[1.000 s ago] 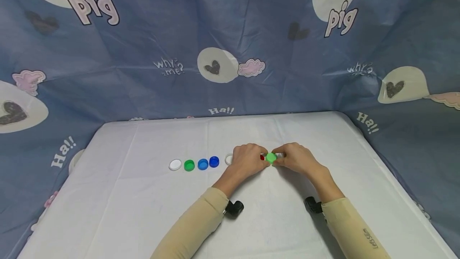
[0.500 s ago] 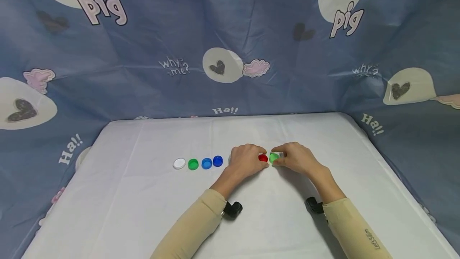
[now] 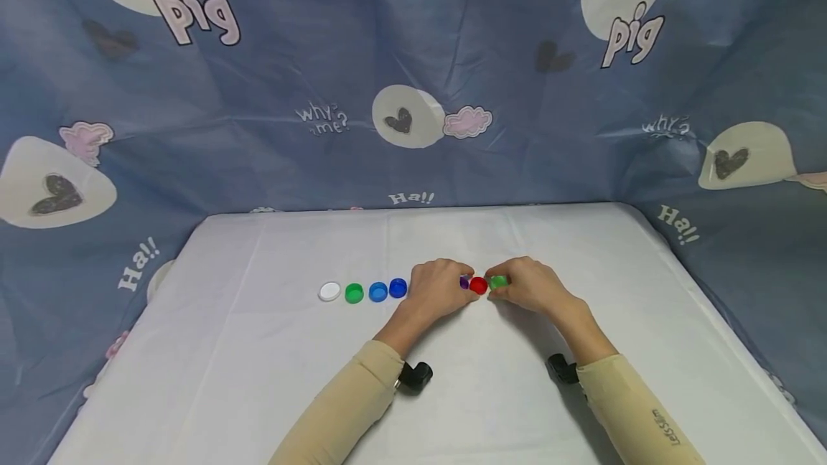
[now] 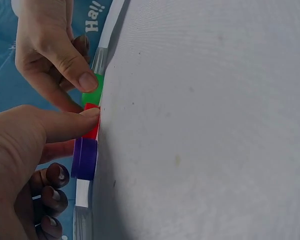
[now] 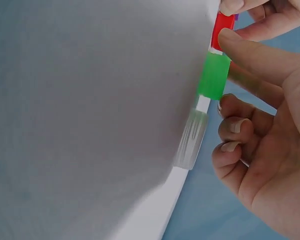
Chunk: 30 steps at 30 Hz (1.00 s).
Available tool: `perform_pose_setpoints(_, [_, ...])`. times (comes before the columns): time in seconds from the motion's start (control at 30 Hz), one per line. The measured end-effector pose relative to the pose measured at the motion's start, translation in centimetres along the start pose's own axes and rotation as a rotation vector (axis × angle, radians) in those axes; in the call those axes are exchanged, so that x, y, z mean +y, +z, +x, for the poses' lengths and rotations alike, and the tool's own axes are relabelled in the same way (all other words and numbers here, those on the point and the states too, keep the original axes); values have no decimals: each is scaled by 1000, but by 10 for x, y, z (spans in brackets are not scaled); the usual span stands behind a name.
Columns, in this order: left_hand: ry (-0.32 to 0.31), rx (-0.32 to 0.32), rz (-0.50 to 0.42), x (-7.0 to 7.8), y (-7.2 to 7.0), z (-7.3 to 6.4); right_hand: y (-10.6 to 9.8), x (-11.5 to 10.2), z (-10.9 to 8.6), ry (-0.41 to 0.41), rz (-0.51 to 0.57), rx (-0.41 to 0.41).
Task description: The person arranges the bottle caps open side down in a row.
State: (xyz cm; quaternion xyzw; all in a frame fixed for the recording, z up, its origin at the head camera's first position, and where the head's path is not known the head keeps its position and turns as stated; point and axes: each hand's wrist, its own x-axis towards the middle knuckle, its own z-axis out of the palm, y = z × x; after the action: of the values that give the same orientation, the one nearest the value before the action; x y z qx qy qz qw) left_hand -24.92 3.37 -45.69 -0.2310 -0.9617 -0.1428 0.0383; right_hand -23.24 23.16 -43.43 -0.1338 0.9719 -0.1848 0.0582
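Both hands work at a row of small bottle caps standing on the white-covered table. My left hand (image 3: 439, 289) has its thumb and index finger at a red cap (image 3: 478, 285), with the thumb tip on its side in the left wrist view. My right hand (image 3: 531, 284) holds its thumb and index finger either side of a light green cap (image 3: 498, 282), fingertips right at the edge facing the red one. A purple cap (image 4: 84, 159) stands on the red cap's other side, partly hidden by my left hand from above. Beyond the green one is a clear ribbed cap (image 5: 191, 142).
Leftward along the row lie a dark blue cap (image 3: 398, 288), a light blue cap (image 3: 377, 292), a darker green cap (image 3: 354, 293) and a white cap (image 3: 329, 291). A blue printed cloth (image 3: 420, 77) hangs behind the table (image 3: 258, 379).
Both hands have shifted slightly left along the row. The red cap, mostly covered by my left hand before, now shows fully, and the purple one peeks out. The view has turned slightly left.
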Motion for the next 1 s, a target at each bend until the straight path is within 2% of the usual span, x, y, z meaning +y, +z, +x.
perform_pose_setpoints(0.33, [11,2,-15,2,-1,-3,3,-6,2,-50,-17,12])
perform_pose_setpoints(0.53, [34,16,-9,2,-1,-4,4,-9,5,-50,-12,0])
perform_pose_setpoints(0.77, [34,21,-11,-1,1,-2,3,-7,5,-52,-3,9])
perform_pose_setpoints(1.0, [56,71,-25,-6,2,1,0,-7,3,-50,59,34])
